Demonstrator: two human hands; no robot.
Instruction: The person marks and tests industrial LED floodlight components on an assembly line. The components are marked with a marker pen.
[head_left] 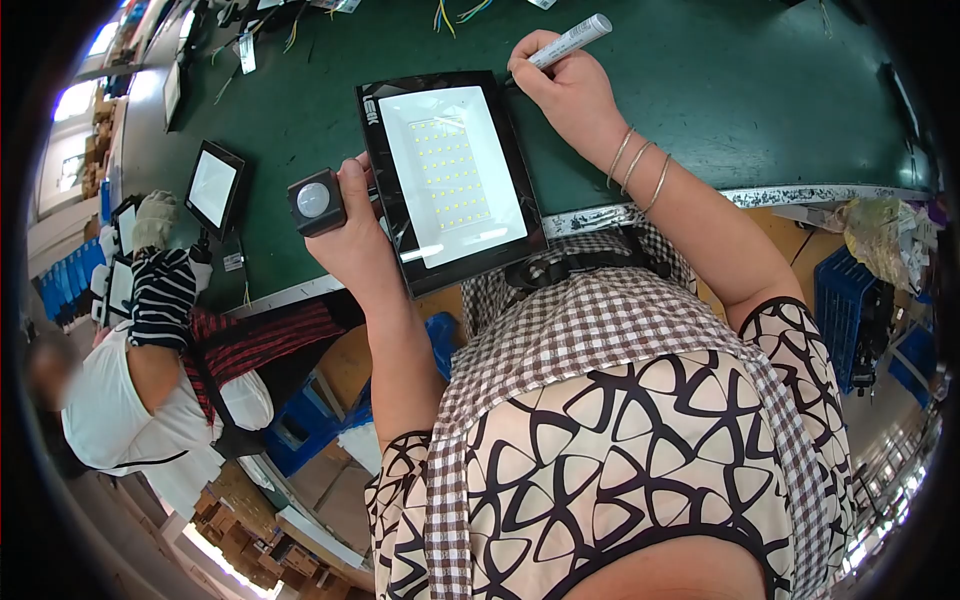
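A black-framed floodlight panel (458,175) with rows of small yellow LEDs under its glass is tilted at the near edge of the green table. My left hand (355,235) is at its left side, fingers wrapped round a small black sensor box (317,201) with a white dome; the fingertips pass behind the panel's edge. Beyond the panel's upper right corner, my right hand (568,88) grips a white marker pen (570,42), its rear end pointing up and right. The marker's tip is hidden by my fingers.
Another lit panel (214,187) stands on the green table (700,110) to the left. A co-worker (150,370) in gloves and striped sleeves is at the left. Loose wires (462,14) lie along the far side. A blue crate (846,310) is below right.
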